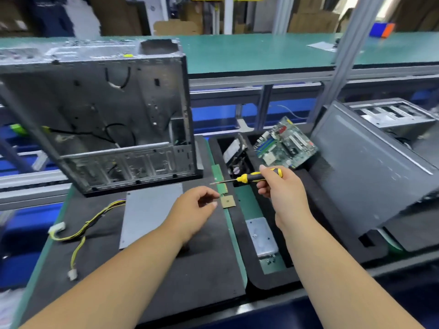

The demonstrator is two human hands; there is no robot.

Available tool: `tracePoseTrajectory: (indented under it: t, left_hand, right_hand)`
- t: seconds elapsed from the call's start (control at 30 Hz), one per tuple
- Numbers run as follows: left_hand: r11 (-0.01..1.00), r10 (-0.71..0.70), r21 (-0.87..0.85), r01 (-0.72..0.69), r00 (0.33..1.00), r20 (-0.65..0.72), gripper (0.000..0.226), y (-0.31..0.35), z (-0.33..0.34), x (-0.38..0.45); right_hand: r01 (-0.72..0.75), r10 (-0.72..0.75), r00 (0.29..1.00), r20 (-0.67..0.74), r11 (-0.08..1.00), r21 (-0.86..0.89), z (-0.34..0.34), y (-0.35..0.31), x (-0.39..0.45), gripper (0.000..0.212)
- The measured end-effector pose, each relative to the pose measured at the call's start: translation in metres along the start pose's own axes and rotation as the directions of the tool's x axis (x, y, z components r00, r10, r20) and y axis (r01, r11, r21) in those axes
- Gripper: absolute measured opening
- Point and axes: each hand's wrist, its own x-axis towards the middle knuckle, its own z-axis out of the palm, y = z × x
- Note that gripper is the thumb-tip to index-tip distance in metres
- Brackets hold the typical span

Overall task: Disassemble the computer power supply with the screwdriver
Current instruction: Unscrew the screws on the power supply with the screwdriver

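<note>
Right hand (280, 186): a yellow-and-black screwdriver (249, 177) is gripped by its handle, shaft pointing left. Left hand (193, 208): fingers loosely curled, nothing held, hovering over the tabletop (202, 269). A small square chip (228, 201) lies just right of the left fingertips. A grey metal plate (148, 210) lies left of that hand; an open computer case (107, 119) stands beyond it.
</note>
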Motion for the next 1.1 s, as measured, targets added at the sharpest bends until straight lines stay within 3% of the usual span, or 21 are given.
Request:
tracePoseTrajectory:
  t: [0.3,0.47,0.6,0.77,0.9,1.1]
  left_hand:
    - [0.988,-0.066,0.11,0.107,0.944,-0.323,0.021,-0.059,-0.101,-0.009]
    - [0.981,-0.099,0.113,0.157,0.911,-0.401,0.02,-0.094,-0.142,-0.012]
    - [0.969,-0.165,0.119,0.217,0.924,-0.345,0.027,-0.112,-0.156,-0.006]
    - [0.98,-0.175,0.053,0.192,0.959,-0.222,0.035,-0.123,-0.163,0.011]
    - [0.982,-0.185,0.008,0.187,0.975,-0.121,0.03,-0.128,-0.166,0.024]
    - [0.982,-0.186,-0.041,0.183,0.98,-0.077,0.022,-0.137,-0.169,0.032]
  right_hand:
    - [0.077,-0.062,0.981,0.184,0.994,-0.078,0.105,-0.008,-0.005,0.018]
    - [0.147,-0.095,0.963,0.252,0.969,-0.197,0.158,-0.013,-0.017,0.019]
    - [0.27,-0.166,0.936,0.31,0.905,-0.33,0.19,-0.017,-0.024,0.017]
    - [0.36,-0.207,0.909,0.361,0.828,-0.43,0.215,-0.012,-0.023,0.019]
    - [0.389,-0.224,0.904,0.363,0.783,-0.486,0.225,-0.008,-0.022,0.019]
    - [0.372,-0.203,0.916,0.346,0.752,-0.544,0.233,-0.005,-0.021,0.019]
